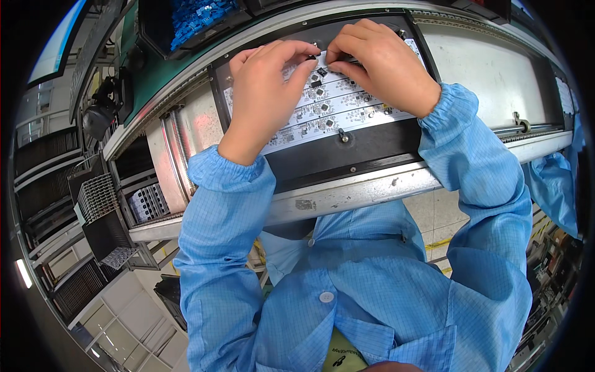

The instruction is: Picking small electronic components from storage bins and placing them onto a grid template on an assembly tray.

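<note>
A white circuit board panel, divided into several strips full of small chips, lies in a black carrier. Over its far part, my left hand is closed, thumb and index finger pinching a small black part. Just to the right, my right hand has thumb and fingers bent together low over the board. What sits between those fingertips, if anything, is too small to make out. Small black components rest on the board between and just below the two hands.
Metal conveyor rails run in front of and behind the carrier. A black bin of blue parts stands on the green surface at the far left. Knob-like posts rise from the carrier. Racks stand farther left.
</note>
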The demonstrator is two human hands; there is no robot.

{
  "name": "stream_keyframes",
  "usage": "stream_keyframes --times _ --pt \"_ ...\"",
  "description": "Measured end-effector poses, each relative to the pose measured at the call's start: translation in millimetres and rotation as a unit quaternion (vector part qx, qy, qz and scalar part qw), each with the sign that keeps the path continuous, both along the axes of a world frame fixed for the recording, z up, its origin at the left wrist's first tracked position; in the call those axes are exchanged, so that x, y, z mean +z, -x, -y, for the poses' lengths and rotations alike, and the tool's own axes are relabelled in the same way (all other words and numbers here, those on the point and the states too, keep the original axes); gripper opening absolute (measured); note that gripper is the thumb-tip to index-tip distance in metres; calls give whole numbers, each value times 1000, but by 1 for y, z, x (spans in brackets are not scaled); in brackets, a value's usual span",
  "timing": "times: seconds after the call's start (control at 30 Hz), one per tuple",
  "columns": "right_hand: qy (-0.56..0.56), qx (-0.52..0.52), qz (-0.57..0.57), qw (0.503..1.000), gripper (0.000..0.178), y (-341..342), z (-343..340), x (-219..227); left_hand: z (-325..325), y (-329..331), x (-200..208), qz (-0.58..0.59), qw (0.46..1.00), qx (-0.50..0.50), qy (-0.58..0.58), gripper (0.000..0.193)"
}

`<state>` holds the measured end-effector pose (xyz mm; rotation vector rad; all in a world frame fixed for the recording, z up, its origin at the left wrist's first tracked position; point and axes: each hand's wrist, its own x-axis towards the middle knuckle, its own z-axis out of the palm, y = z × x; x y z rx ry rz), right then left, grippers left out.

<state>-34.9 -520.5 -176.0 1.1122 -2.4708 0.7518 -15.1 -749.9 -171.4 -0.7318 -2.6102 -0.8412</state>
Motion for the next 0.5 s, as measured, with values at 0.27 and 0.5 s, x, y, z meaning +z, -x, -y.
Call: stream_keyframes --times 0.27,0.5 --pt "-6 -3 3 1000 14 0 0 1 1 0 1 14 1000 -6 -7 14" --pt "0 0 6 1000 14 2 -2 2 1 1 1 13 1000 -10 -10 13"
